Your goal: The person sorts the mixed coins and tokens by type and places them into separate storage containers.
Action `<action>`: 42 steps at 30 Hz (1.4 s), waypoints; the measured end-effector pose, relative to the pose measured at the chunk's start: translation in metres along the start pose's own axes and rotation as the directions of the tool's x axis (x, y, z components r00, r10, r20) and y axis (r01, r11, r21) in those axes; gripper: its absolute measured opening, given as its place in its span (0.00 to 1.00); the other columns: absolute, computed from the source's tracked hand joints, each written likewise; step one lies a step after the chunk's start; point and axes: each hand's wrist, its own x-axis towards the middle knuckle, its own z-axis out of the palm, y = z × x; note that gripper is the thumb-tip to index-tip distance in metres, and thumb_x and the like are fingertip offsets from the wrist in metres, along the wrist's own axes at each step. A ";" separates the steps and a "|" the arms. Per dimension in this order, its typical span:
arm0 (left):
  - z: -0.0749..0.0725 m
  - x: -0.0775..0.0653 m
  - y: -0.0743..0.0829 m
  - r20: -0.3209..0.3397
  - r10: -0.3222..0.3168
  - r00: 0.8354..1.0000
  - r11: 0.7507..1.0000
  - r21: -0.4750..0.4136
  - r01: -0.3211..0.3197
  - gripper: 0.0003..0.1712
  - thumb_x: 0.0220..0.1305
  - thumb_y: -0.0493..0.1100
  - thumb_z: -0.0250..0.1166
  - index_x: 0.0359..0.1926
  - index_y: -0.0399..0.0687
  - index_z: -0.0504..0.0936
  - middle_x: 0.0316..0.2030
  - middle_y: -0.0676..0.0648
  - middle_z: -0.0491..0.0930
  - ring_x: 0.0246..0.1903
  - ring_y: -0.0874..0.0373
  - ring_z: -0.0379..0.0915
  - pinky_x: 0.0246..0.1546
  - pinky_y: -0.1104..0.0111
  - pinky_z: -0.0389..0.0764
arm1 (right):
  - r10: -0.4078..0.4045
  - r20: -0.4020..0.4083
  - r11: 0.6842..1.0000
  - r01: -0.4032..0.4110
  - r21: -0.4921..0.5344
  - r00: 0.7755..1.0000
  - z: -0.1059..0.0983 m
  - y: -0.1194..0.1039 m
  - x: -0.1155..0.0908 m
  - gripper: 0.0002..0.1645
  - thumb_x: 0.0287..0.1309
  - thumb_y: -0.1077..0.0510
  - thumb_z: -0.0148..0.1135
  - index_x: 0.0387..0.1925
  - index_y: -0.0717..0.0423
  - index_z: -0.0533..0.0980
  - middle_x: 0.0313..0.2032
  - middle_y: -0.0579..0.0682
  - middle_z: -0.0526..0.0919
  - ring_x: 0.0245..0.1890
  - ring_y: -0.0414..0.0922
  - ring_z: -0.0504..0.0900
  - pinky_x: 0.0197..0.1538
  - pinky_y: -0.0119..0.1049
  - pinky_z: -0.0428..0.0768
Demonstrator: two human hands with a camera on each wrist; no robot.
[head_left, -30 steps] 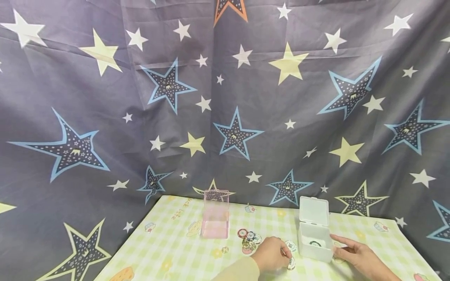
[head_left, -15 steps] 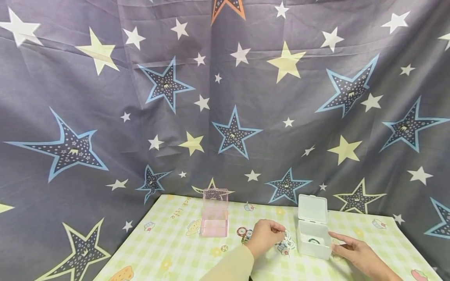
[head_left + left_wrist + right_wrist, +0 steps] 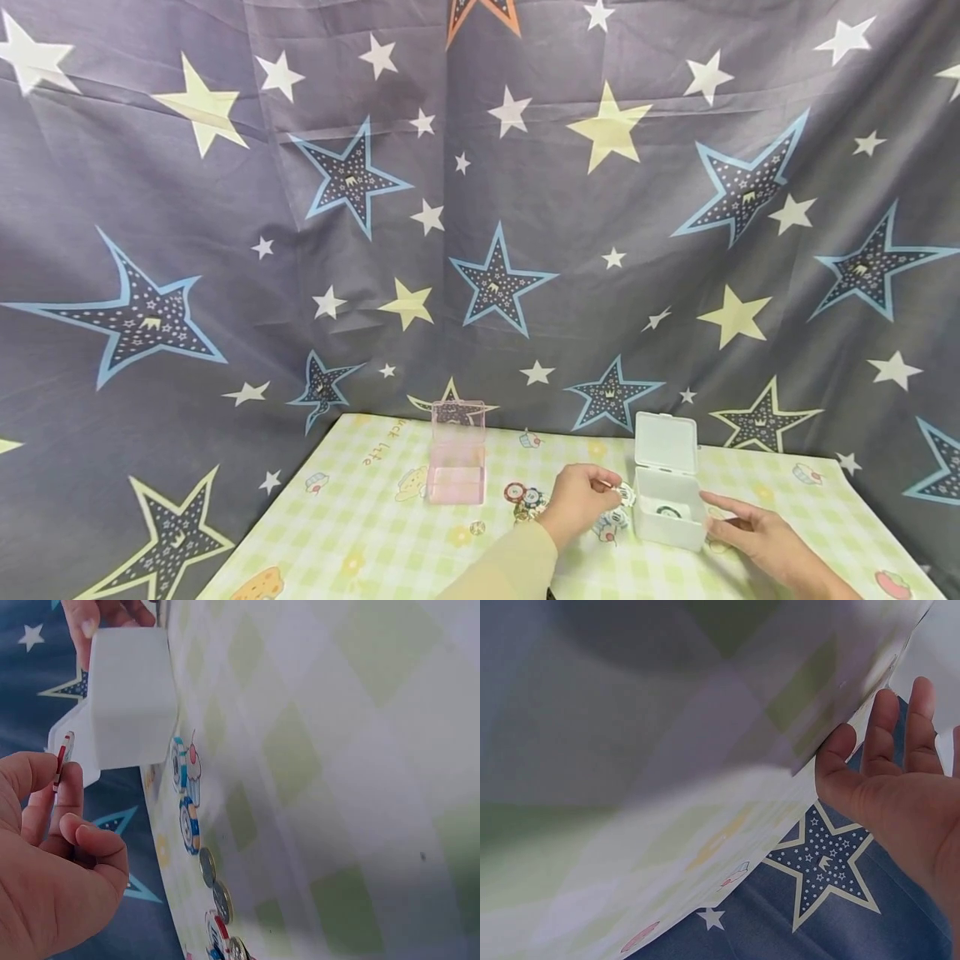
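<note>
My left hand [image 3: 576,500] pinches a poker chip [image 3: 63,760] between thumb and fingers, holding it on edge above the table. The chip is pale with red marks at its edge. It sits just left of the white lidded box [image 3: 670,532], whose lid stands up at the back. Inside that box lies a white chip with a dark ring [image 3: 667,512]. Against the box's right side rests my right hand [image 3: 761,537], its fingers extended. On the table below my left hand are a teal-edged chip [image 3: 179,764] and a blue-edged chip [image 3: 190,826].
Left of the chips stands a pink transparent box [image 3: 457,487] with its lid raised. Between the two boxes lie a red chip [image 3: 515,492], a dark-edged chip [image 3: 533,497] and several gold coins [image 3: 223,901]. One coin [image 3: 477,527] lies apart. A starry curtain hangs behind the table.
My left hand has come up from the table in front with the chip, then moved right toward the white box. The right hand stays at the box's side.
</note>
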 end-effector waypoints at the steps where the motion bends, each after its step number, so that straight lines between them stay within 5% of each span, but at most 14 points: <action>1: 0.002 0.000 0.001 -0.002 0.004 1.000 1.000 -0.005 -0.004 0.09 0.56 0.32 0.73 0.38 0.44 0.92 0.26 0.55 0.85 0.26 0.71 0.74 0.31 0.76 0.78 | -0.008 -0.001 1.000 0.008 0.000 1.000 0.000 0.001 0.000 0.41 0.79 0.44 0.59 0.80 0.64 0.62 0.47 0.53 0.92 0.47 0.40 0.88 0.51 0.36 0.87; 10: 0.018 0.002 0.005 -0.028 0.028 0.999 1.000 0.006 -0.028 0.07 0.56 0.32 0.75 0.37 0.44 0.93 0.24 0.56 0.85 0.25 0.73 0.72 0.32 0.78 0.78 | 0.024 -0.032 0.999 -0.025 -0.022 0.999 0.002 0.000 0.001 0.41 0.78 0.43 0.60 0.79 0.61 0.64 0.47 0.51 0.93 0.49 0.41 0.88 0.51 0.34 0.86; 17: 0.027 0.000 0.004 0.000 -0.021 1.000 1.000 -0.002 0.021 0.07 0.58 0.33 0.73 0.36 0.47 0.92 0.24 0.59 0.82 0.20 0.71 0.70 0.18 0.77 0.76 | 0.027 -0.020 0.999 -0.027 -0.018 0.999 0.003 -0.001 0.001 0.42 0.79 0.42 0.59 0.80 0.63 0.62 0.48 0.53 0.92 0.48 0.42 0.89 0.56 0.47 0.88; 25: 0.033 0.004 0.003 -0.039 0.011 0.999 1.000 0.018 -0.010 0.07 0.55 0.33 0.74 0.35 0.47 0.92 0.23 0.58 0.83 0.23 0.73 0.70 0.28 0.78 0.76 | 0.035 -0.009 0.999 -0.035 -0.019 0.999 0.000 -0.002 0.000 0.43 0.79 0.41 0.58 0.81 0.62 0.61 0.49 0.54 0.92 0.49 0.43 0.89 0.56 0.49 0.88; 32: 0.033 0.001 0.005 -0.017 0.011 1.000 1.000 0.013 -0.011 0.05 0.57 0.35 0.74 0.36 0.45 0.93 0.24 0.58 0.84 0.25 0.75 0.70 0.32 0.78 0.76 | -0.018 0.006 0.998 0.018 -0.059 1.000 0.002 0.003 -0.002 0.42 0.81 0.44 0.56 0.81 0.66 0.59 0.53 0.58 0.91 0.47 0.38 0.90 0.49 0.34 0.87; 42: 0.030 -0.003 0.011 0.018 0.095 0.995 0.995 0.041 -0.095 0.09 0.58 0.36 0.74 0.40 0.43 0.94 0.28 0.56 0.89 0.31 0.77 0.74 0.39 0.80 0.77 | -0.025 0.006 0.998 0.026 -0.057 1.000 0.002 0.000 -0.001 0.42 0.81 0.45 0.56 0.80 0.68 0.58 0.52 0.59 0.91 0.47 0.38 0.90 0.48 0.33 0.87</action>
